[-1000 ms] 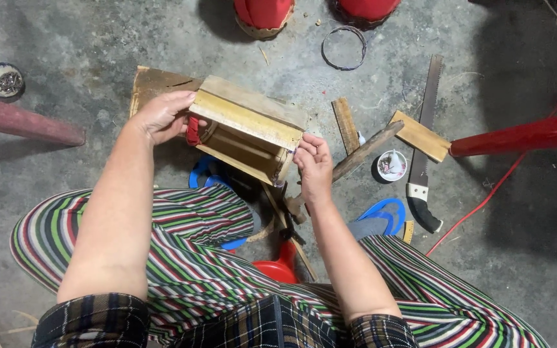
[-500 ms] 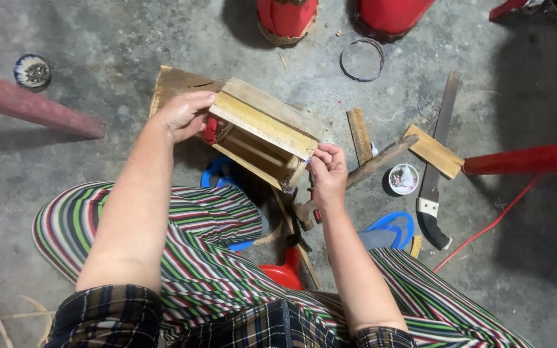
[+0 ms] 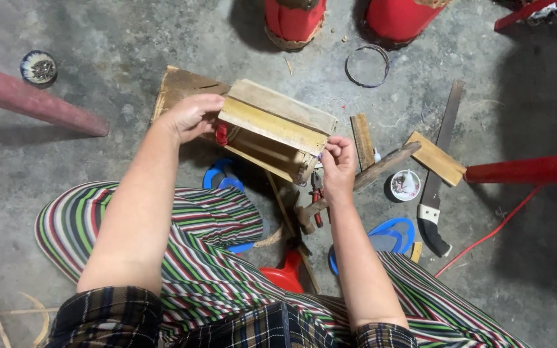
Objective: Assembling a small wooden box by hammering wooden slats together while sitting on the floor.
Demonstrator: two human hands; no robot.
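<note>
A small wooden frame of pale slats [image 3: 275, 125] is held up over the concrete floor in front of my knees. My left hand [image 3: 191, 116] grips its left end, where a red band is wrapped around the wood. My right hand [image 3: 338, 158] pinches the frame's right corner with its fingertips; a thin purple thread shows there. A flat brown board [image 3: 185, 87] lies on the floor under the frame's left end.
On the floor to the right lie loose wood strips [image 3: 362, 138], a saw with a black handle [image 3: 438, 187], a small white bowl [image 3: 405, 185], red-handled pliers [image 3: 317, 200] and a wire ring [image 3: 367, 64]. Red poles [image 3: 530, 169] cross both sides. Blue sandals [image 3: 388, 235] are on my feet.
The view has shifted a little, so everything sits further right. My right hand's fingertips have moved up onto the frame's right corner. My left hand keeps its grip.
</note>
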